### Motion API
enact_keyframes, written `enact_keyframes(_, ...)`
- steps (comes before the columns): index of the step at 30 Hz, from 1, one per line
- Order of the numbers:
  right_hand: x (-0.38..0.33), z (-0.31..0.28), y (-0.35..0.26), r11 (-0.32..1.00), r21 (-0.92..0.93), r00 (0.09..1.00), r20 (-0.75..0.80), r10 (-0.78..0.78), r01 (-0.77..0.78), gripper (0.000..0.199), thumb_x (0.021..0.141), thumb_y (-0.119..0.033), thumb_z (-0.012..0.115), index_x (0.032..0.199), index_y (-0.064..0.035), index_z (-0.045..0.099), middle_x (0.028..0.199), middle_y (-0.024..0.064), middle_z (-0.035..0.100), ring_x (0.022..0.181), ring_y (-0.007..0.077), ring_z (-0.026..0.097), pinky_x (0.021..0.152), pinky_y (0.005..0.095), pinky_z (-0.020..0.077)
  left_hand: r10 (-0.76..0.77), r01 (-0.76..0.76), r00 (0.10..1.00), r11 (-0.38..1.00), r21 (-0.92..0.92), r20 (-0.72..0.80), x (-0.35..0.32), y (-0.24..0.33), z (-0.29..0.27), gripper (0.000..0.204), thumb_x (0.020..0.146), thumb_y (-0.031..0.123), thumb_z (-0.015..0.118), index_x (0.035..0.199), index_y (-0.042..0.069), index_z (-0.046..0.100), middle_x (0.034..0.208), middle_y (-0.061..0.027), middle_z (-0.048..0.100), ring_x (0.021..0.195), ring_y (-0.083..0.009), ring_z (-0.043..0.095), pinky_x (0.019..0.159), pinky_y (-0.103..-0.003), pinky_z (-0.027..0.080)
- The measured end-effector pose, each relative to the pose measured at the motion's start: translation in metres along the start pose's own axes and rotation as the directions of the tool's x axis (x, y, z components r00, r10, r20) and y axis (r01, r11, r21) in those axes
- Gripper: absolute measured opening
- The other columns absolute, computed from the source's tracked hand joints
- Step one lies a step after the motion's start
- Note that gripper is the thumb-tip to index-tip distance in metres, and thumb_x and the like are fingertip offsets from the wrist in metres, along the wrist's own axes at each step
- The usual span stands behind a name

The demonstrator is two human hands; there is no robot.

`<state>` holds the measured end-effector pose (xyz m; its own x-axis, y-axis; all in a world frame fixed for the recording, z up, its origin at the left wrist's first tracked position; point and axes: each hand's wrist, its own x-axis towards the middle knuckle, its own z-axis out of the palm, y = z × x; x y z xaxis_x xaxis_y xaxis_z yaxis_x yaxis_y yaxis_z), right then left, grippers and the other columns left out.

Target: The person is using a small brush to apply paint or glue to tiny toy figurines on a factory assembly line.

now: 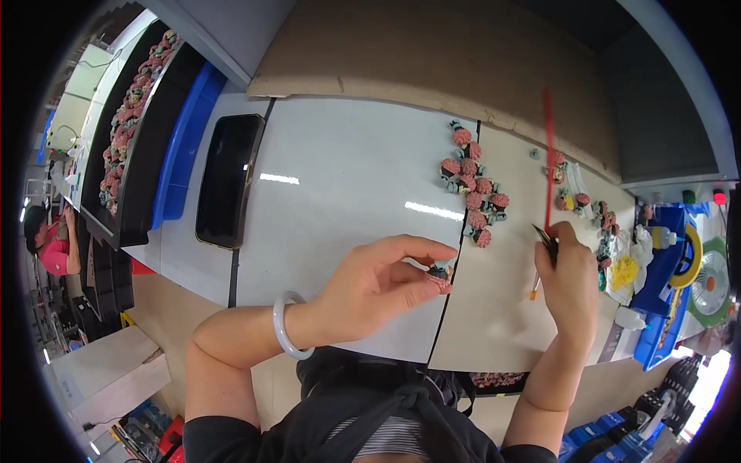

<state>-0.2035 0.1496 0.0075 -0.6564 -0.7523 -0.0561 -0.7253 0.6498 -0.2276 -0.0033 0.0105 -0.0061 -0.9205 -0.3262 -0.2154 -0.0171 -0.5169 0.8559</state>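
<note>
- The left hand (370, 293) is curled, thumb and fingers clamped on one small pink-and-teal figure (440, 279), held above the tabletop (332, 201) near its dark seam.
- The right hand (570, 282) has its fingers drawn together on one dark pointed tool (546, 241); one thin stick with an orange tip (533, 293) shows just beside it, and whether the hand grips that too I cannot tell.
- One pale bracelet (282, 328) circles the left wrist.
- Beyond the hands lies a cluster of similar figures (482, 186), roughly a dozen, touching and overlapping too much for an exact count.
- A smaller group of figures (607, 220) lies to the right, partly hidden and uncountable.
- On the left, one black tray (152, 154) holds a dense heap of pink figures, too many to count; one blue tray (182, 147) is just beside it.
- One phone (228, 181) lies near the trays.
- At the far right are one yellow ring (693, 258) and one green-rimmed fan (708, 284).
</note>
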Motion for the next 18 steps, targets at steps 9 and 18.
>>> enact_keyframes(9,-0.044,0.002,-0.036,0.436,0.765,0.878,-0.378,-0.292,0.474,0.023,0.079,-0.004,0.055,0.087,-0.0053,0.034,0.064,0.0102,0.059,0.051,0.0149,0.052,0.048,0.0242,0.042,0.191,-0.17,0.982,0.84,0.515,0.013,-0.004,-0.007,0.0,0.03,0.074,-0.001,0.065,0.102,-0.002,0.054,0.09,-0.013,0.059,0.08,-0.0198,0.065,0.071,-0.027,0.052)
enact_keyframes(18,-0.034,0.003,-0.043,0.503,0.596,0.774,-0.4,-0.491,0.626,0.015,0.079,0.004,0.047,0.085,-0.0026,0.035,0.057,0.0097,0.051,0.05,0.0148,0.051,0.048,0.0211,0.0395,0.232,-0.231,0.971,0.828,0.512,0.064,-0.002,-0.004,0.003,0.028,0.074,-0.002,0.065,0.1,-0.003,0.055,0.087,-0.0124,0.059,0.081,-0.0202,0.064,0.073,-0.027,0.053)
